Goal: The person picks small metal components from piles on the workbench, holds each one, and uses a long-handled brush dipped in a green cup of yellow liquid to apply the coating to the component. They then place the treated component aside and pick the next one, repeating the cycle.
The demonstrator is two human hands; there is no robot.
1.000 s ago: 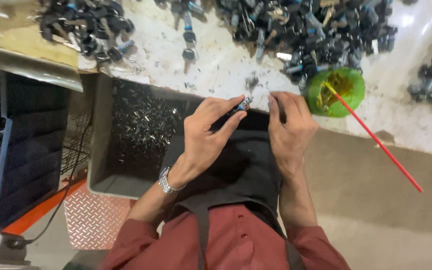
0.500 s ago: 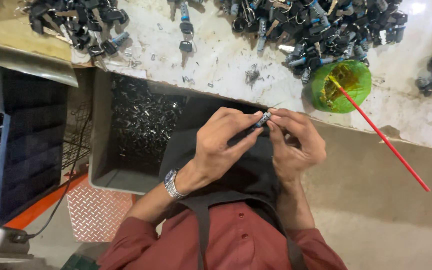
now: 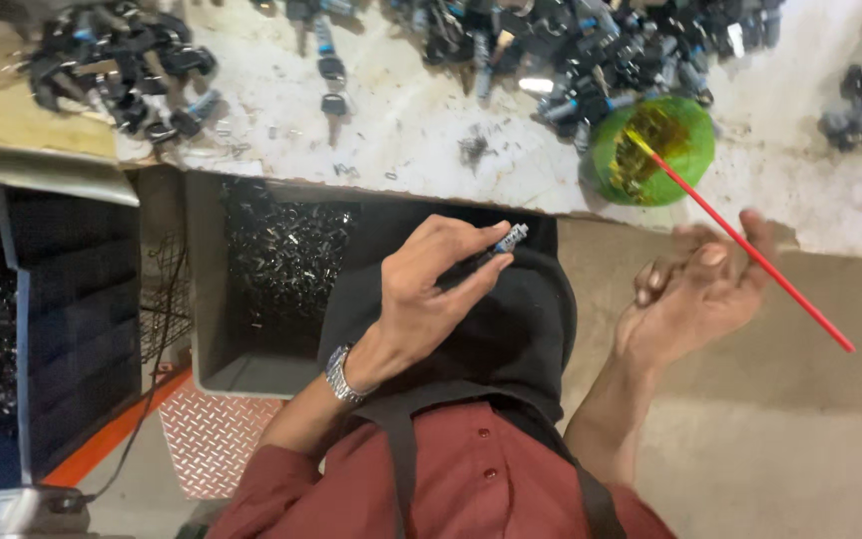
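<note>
The left hand (image 3: 431, 289) was closed on a small lock cylinder (image 3: 511, 238), dark-bodied with a blue and silver end, pinched between thumb and fingertips so that the tip stuck clear of the hand and pointed toward the worktop (image 3: 401, 130). It hung over a black cloth (image 3: 521, 329) spread across the lap, which looked placed to catch small parts. To the right, well apart from it, the right hand (image 3: 695, 294) was open and held nothing, fingers loosely curled and palm turned up, just beside a red stick (image 3: 750, 255). The stick leaned out of a green bowl (image 3: 695, 140) of yellowish stuff standing beyond the right hand, near the worktop's edge and so within easy reach. Left of the left hand and lower down stood a grey bin (image 3: 207, 299) of small dark metal pieces. Farthest off, across the worktop, lay heaps of similar dark cylinders (image 3: 601, 40) and a few keys (image 3: 333, 100).
</note>
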